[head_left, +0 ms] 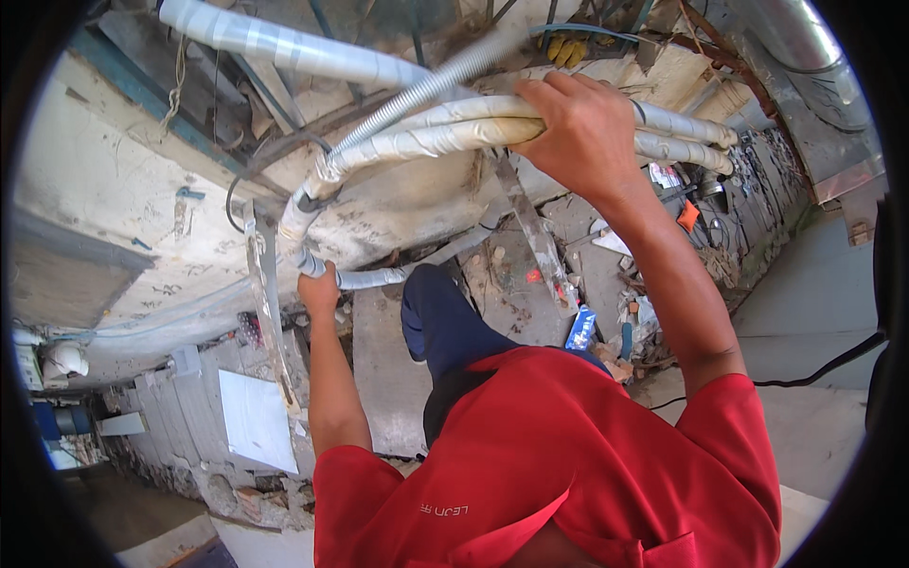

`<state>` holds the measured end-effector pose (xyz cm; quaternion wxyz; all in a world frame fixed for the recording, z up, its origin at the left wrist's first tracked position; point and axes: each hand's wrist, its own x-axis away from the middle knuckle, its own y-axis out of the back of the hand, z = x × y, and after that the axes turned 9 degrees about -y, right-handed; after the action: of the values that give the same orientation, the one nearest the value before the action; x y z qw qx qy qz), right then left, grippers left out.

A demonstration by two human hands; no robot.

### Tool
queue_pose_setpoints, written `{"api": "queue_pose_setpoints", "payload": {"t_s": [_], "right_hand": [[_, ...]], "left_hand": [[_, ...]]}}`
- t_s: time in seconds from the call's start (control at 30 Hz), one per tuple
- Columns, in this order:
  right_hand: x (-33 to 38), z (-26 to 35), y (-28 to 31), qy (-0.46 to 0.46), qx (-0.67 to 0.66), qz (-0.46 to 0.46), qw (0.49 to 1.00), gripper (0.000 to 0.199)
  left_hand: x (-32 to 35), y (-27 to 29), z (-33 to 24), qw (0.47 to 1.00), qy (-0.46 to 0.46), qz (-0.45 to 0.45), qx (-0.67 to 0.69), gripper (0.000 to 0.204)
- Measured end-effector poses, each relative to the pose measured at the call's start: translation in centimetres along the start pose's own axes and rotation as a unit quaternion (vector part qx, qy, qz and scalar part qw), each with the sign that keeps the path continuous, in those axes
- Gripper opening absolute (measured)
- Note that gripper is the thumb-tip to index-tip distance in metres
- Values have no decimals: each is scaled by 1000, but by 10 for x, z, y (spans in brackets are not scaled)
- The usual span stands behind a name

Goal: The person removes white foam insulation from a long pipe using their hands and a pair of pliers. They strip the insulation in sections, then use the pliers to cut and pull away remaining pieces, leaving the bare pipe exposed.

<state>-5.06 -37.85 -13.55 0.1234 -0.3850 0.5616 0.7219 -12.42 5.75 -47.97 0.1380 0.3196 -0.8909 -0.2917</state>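
Note:
A bundle of pipes wrapped in whitish tape [417, 142] runs across in front of me along the wall, then bends down at its left end. My right hand [579, 128] is closed over the bundle near its middle, fingers over the top. Lower on the left, my left hand [320, 289] is closed at the bundle's downward bend, beside a grey wrapped section [369, 278]; its fingertips are partly hidden. A grey corrugated hose [431, 87] slants up from the bend, blurred at its upper end. Behind it lies a thicker white wrapped pipe [294, 49].
Rusty metal brackets [535, 227] [268, 312] stick out from the stained wall [142, 227]. Rubble, a blue carton [581, 328] and an orange piece [688, 216] lie below on the right. A white sheet [256, 421] lies at lower left. Yellow gloves [566, 51] are at the top.

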Motion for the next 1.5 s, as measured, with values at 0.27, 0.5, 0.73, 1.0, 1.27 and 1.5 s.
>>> {"api": "queue_pose_setpoints", "payload": {"t_s": [0.27, 0.5, 0.73, 1.0, 1.27, 1.5], "right_hand": [[-22, -67, 43, -56, 104, -53, 992, 35], [-29, -57, 29, -37, 61, -65, 995, 18], [-21, -50, 23, -112, 35, -9, 993, 20], [8, -43, -16, -275, -89, -26, 957, 29], [20, -83, -12, -158, -80, -37, 984, 29], [23, -124, 3, -222, -29, 52, 973, 22]], "left_hand": [[41, -7, -57, 888, 262, 59, 373, 48], [140, -35, -297, 670, -244, 337, 615, 102], [127, -55, -449, 436, 88, 93, 891, 40], [125, -47, -458, 434, 140, 121, 882, 29], [94, -46, -456, 522, 94, 127, 838, 21], [133, -58, -468, 537, -94, 81, 834, 34]]}}
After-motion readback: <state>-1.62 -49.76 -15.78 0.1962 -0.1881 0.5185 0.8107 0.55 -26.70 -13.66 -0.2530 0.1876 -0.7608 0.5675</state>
